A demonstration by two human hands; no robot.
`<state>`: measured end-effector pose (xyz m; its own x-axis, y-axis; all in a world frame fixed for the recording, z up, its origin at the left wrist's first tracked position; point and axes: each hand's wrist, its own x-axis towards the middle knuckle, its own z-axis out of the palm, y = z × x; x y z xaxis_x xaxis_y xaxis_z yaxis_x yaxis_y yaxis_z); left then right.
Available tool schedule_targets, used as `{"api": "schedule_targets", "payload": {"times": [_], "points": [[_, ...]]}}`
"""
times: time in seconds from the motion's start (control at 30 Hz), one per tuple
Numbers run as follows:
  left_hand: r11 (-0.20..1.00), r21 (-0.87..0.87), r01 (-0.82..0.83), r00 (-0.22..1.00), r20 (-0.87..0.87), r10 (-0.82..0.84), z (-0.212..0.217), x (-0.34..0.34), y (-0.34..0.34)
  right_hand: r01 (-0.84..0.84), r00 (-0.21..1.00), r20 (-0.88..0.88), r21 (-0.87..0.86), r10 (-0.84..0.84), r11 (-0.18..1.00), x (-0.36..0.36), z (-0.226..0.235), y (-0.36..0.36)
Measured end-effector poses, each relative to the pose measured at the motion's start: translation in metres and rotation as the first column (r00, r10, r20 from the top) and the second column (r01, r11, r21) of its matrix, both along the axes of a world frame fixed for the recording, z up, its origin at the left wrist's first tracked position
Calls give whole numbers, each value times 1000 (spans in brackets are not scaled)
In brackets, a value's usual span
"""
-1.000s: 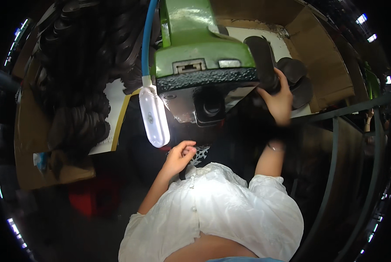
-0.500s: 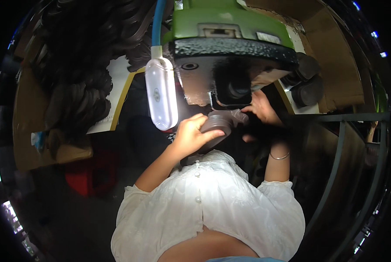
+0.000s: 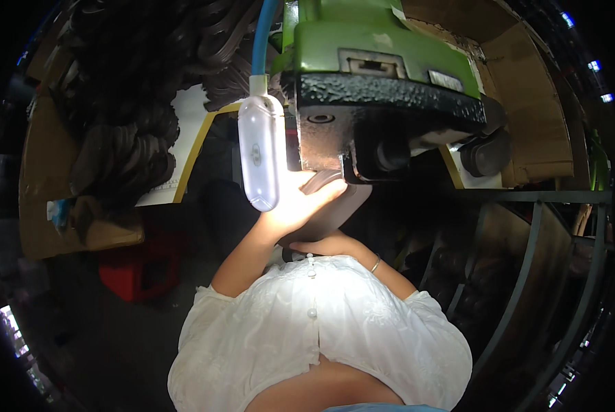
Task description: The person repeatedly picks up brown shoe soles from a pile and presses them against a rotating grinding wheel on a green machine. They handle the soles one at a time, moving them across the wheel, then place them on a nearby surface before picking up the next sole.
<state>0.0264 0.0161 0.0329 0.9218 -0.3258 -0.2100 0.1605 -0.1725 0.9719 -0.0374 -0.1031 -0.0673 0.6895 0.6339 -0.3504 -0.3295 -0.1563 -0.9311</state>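
— How are the hands set?

— The left hand (image 3: 300, 206) is raised under the green machine (image 3: 383, 75), brightly lit by the white lamp (image 3: 261, 154) just beside it. Its fingers lie flat along the top of a dark curved piece (image 3: 338, 209), so its grip is closed on that piece. The right hand (image 3: 331, 244) sits beneath the same piece, wrist bent, a thin bangle (image 3: 375, 264) on the arm — whether its grip is closed I cannot tell, as the fingers are hidden.

— And the piece itself?

— Brown-grey, smooth, rounded at the end, and pressed up against the black underside of the machine, just below the head.

— Any containers?

— Open cardboard boxes (image 3: 527, 89) behind the machine; their contents do not show. To the left, a heap of dark curved pieces (image 3: 115, 103) lies on the table (image 3: 187, 130).
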Motion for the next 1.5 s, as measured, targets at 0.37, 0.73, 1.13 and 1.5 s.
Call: {"api": "schedule_targets", "payload": {"times": [0.37, 0.73, 1.13, 1.5], "points": [[888, -448, -103, 991, -124, 52, -23, -20, 5, 415, 892, 241, -98, -383, 904, -4, 36, -163], [925, -334, -182, 983, -68, 169, -42, -31, 39, 702, 490, 135, 525, -861, 482, 41, 69, -137], [910, -285, -300, 949, -183, 256, -65, -41, 134, 478, 712, 383, 351, -589, 805, 49, 91, -44], [994, 11, 110, 992, 59, -110, -56, -40, 15, 351, 576, 708, 237, -408, 906, 78, 109, -29]]}}
